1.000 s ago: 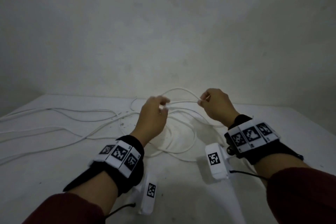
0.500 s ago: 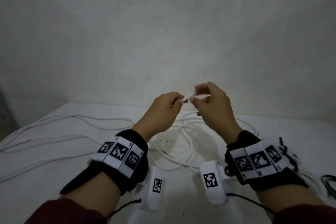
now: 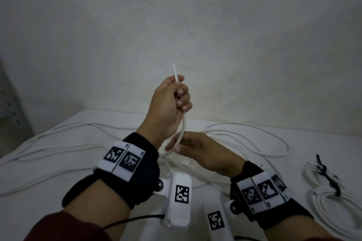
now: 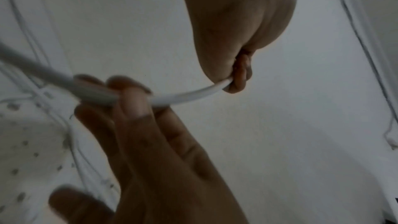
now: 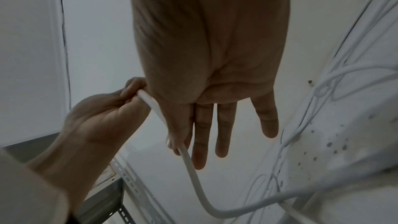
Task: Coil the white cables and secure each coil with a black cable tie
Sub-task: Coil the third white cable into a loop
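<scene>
My left hand (image 3: 177,94) is raised above the table and grips a white cable (image 3: 183,125) in its fist. The cable's short free end (image 3: 174,70) sticks up out of it. Below the fist the cable curves down to my right hand (image 3: 177,146). In the left wrist view the right thumb (image 4: 133,103) presses the cable (image 4: 193,96) against straight fingers. In the right wrist view the cable (image 5: 193,168) leaves my right hand (image 5: 174,140) and sags toward the table. Two tied coils (image 3: 333,197) with a black cable tie (image 3: 329,180) lie at the right.
Loose white cables (image 3: 58,143) run across the left of the white table (image 3: 49,191). More loops (image 3: 254,139) lie behind my right hand. A grey metal shelf (image 5: 116,193) stands beyond the table's left edge. A plain wall rises behind the table.
My left hand has risen with the cable end, which now points up. My right hand has let go of the tip and dropped lower along the cable.
</scene>
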